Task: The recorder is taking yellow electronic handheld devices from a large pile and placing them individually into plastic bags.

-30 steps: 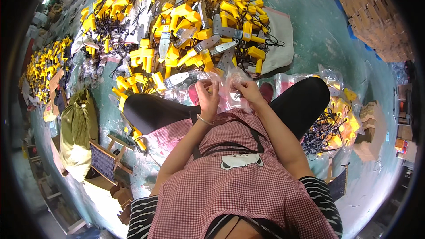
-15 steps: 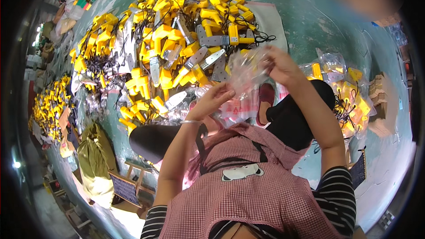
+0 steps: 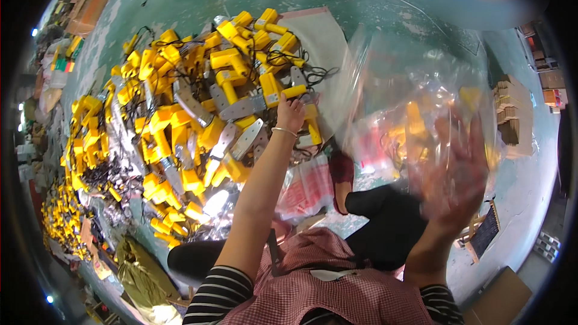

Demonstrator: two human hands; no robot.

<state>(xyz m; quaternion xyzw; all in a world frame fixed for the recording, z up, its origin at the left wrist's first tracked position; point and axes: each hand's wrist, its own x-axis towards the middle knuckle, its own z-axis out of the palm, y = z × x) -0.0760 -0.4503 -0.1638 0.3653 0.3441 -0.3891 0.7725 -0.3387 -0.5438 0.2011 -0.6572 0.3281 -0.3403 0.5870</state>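
the left hand point(image 3: 291, 114) is stretched far forward over a large heap of yellow plastic t-shaped tools with dark cords point(image 3: 198, 108), which is spread on the green painted floor point(image 3: 361, 0). just ahead of and to the right of its fingers point(image 3: 296, 101) a yellow tool with a short bar point(image 3: 277, 87) is seen, its long axis running up and slightly left in the picture, away from the body; the fingertips are laid against it or the piece beside it. the fingers are held loosely curled and part open, and nothing is seen to be closed in them. the right hand point(image 3: 454, 174) is raised well apart from the heap, at the right, and is blurred; a crumpled clear plastic bag point(image 3: 421, 108) is gripped in it with the fingers spread behind the film, and how tightly it is pinched cannot be told. the left hand is therefore much the nearer to the tools, while the bag is hung open-sided above the dark trouser leg point(image 3: 385, 222)
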